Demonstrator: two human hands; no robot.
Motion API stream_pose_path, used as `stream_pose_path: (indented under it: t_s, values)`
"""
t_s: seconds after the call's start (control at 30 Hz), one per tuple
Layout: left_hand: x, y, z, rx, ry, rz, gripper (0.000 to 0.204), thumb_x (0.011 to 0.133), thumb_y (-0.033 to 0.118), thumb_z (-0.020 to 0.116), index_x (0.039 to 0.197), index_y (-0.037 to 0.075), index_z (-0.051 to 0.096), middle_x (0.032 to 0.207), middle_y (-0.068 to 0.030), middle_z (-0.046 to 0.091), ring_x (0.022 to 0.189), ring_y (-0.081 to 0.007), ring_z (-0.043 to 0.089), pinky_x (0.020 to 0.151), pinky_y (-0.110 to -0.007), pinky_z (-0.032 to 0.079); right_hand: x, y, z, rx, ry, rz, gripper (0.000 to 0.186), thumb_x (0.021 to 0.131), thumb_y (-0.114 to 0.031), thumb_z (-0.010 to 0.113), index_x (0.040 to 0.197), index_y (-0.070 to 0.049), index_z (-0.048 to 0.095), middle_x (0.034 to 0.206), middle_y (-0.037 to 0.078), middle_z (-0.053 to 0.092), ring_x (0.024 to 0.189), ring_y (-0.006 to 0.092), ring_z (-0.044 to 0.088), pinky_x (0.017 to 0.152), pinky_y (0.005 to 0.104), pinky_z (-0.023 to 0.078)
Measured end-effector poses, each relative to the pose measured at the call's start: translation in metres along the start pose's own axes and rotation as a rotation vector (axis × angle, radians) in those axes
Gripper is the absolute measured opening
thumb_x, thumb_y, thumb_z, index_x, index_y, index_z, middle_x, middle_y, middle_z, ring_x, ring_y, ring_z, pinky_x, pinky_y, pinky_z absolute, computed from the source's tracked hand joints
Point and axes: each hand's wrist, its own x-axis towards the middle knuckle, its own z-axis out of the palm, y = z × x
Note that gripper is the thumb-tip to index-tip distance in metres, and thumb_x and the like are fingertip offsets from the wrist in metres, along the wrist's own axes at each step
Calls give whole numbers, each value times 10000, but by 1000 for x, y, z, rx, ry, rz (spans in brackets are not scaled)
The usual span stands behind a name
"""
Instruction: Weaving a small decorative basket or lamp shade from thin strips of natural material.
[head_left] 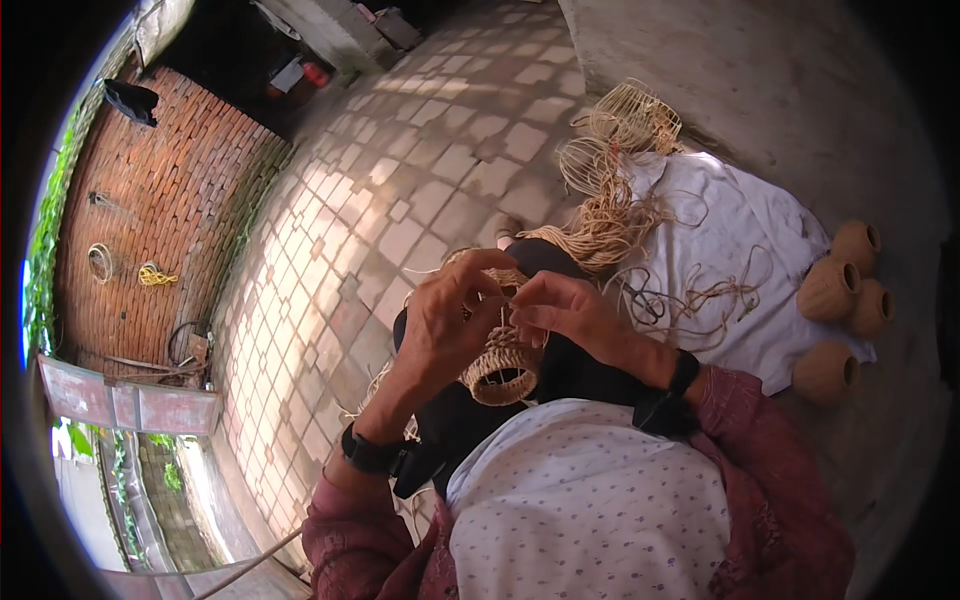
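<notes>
A small woven basket of tan twisted cord sits in my lap, its round open end toward me. Closed over its far part, my left hand has its fingers bent round the weave. My right hand faces it from the other side, thumb and fingertips pinched on a thin cord strand where the hands nearly meet. The fingers hide most of the basket's far end. Dark straps circle both wrists.
At right a white cloth bears loose cords and scissors. Several round woven pots stand by its right edge. Beyond my knees lie a cord bundle and open frames. A brick wall rises left.
</notes>
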Motion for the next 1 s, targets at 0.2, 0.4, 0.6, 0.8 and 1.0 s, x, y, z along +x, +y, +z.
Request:
stream_pose_path:
  t_s: [0.2,0.4,0.6,0.8,1.0]
  values:
    - [-22,-23,8,-7,-35,-253,417,791,11,625,1195,85,557,774,-94,670,667,-209,655,610,-334,510,-6,-1,0,-462,197,57,108,858,-121,651,822,-25,619,800,25,609,690,80,561,609,262,468]
    - [-11,-20,16,538,-282,-172,487,775,46,588,1239,187,543,778,-90,686,699,-302,667,603,-406,521,5,16,0,-952,285,-210,89,744,-111,672,728,-45,614,770,95,546,665,237,592,601,361,462]
    - [-10,-40,26,387,-206,-156,496,761,66,595,1240,192,555,693,-74,657,639,-307,650,581,-411,505,16,19,0,-919,224,-270,86,763,-128,651,775,-55,607,784,118,535,705,306,596,617,389,465]
    - [-15,-38,24,332,26,49,383,759,21,572,1125,135,591,733,-76,650,655,-301,646,582,-402,500,32,30,-19,-1049,122,-319,132,832,-189,604,818,-58,612,812,115,552,757,305,602,650,398,468]
    - [-35,-18,-20,150,254,-173,373,740,-32,582,1089,98,561,711,-45,629,538,-144,560,508,-293,449,30,1,1,-1072,217,-289,129,859,-114,611,933,-26,670,842,61,610,726,178,597,671,291,482]
